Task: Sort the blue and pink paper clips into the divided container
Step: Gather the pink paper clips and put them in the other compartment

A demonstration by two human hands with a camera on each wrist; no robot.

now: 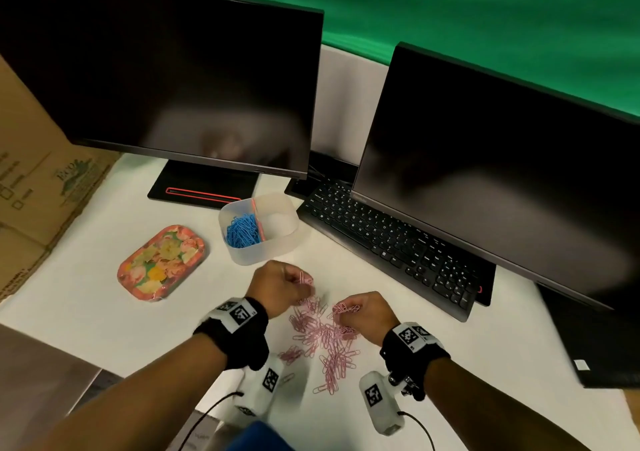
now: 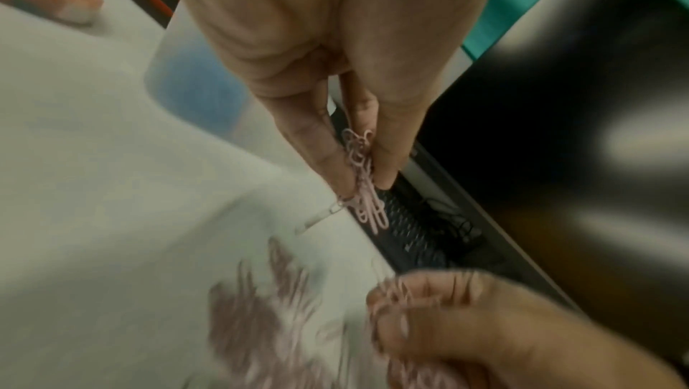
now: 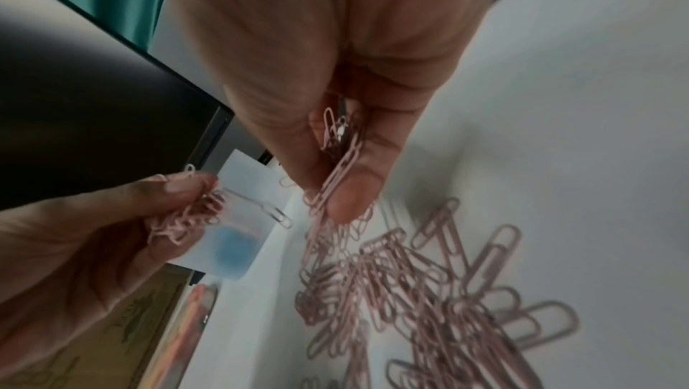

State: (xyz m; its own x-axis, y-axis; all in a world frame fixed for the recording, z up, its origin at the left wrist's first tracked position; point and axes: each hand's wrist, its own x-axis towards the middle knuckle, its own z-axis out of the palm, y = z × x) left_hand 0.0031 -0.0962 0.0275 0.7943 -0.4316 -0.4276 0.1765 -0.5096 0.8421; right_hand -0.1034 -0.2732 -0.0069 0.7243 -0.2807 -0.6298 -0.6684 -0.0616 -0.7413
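A translucent divided container (image 1: 280, 242) stands on the white table. Its left compartment holds blue paper clips (image 1: 242, 230); its right compartment looks empty. A pile of pink paper clips (image 1: 325, 338) lies on the table between my hands. My left hand (image 1: 298, 282) is raised a little above the pile and pinches a bunch of pink clips (image 2: 363, 186) between thumb and fingers. My right hand (image 1: 348, 312) is just right of it and pinches another bunch of pink clips (image 3: 335, 177) that trails down toward the pile (image 3: 410, 292).
A flowered tray (image 1: 161, 262) lies left of the container. A black keyboard (image 1: 391, 242) and two dark monitors (image 1: 173, 80) stand behind and to the right. A cardboard box (image 1: 34, 180) is at the left.
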